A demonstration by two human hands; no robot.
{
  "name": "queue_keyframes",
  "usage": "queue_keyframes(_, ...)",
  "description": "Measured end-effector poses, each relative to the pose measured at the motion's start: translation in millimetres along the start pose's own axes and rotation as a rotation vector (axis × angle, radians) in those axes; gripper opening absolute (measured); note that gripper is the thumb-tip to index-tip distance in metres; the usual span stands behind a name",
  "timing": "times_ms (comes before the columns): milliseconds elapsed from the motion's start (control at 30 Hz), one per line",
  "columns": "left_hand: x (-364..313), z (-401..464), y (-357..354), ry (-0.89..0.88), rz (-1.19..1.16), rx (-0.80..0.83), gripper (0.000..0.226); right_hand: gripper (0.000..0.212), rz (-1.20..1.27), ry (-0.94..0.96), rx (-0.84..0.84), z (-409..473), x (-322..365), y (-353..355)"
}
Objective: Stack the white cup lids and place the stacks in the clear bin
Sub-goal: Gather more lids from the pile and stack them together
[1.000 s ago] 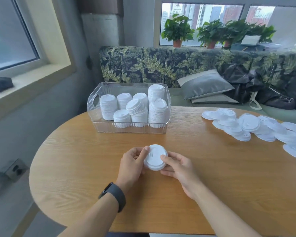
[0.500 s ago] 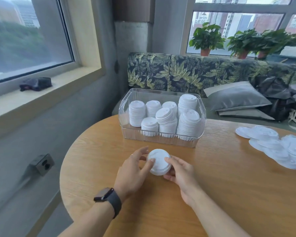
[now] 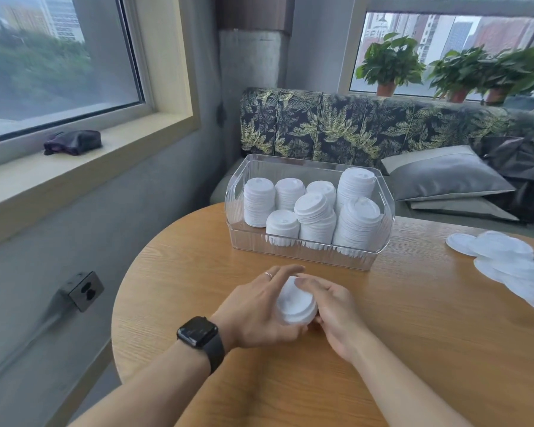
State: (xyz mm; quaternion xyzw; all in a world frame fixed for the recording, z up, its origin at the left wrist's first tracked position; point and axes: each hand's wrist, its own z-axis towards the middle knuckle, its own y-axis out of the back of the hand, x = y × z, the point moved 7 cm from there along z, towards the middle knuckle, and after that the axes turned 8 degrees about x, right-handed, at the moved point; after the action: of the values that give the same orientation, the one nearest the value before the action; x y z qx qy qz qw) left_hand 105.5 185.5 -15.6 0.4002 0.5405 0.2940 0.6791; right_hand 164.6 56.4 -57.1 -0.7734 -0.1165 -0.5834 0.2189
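I cup a short lid stack (image 3: 295, 300) between both hands (image 3: 259, 306), fingers (image 3: 285, 270) curled round it; next, probably lift it into the bin (image 3: 309, 257).

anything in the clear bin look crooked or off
One stack does. In the clear plastic bin, the front middle stack of white cup lids has its top lids tilted and slid toward the left, not level like the neighbouring stacks. Nothing looks spilled or damaged.
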Motion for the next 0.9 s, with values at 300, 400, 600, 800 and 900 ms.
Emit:
queue_keyframes(300, 18, 10, 13, 0.121, 0.036, -0.177, 0.086, 0.053, 0.161, 0.013, 0.125, 10, -1, -10)
queue_keyframes(400, 24, 10, 10, 0.115, 0.015, -0.152, 0.091, 0.039, 0.192, 0.004, 0.103, 13, -2, -9)
queue_keyframes(600, 28, 10, 11, 0.093, 0.014, -0.081, 0.090, 0.027, 0.144, 0.030, 0.043, 22, -1, -2)
queue_keyframes(800, 34, 17, 17, 0.114, -0.035, -0.147, 0.088, 0.045, 0.156, 0.103, -0.007, 25, 5, -1)
queue_keyframes(900, 40, 22, 27, 0.150, -0.092, -0.238, 0.086, 0.036, 0.226, 0.096, -0.024, 26, 6, 1)
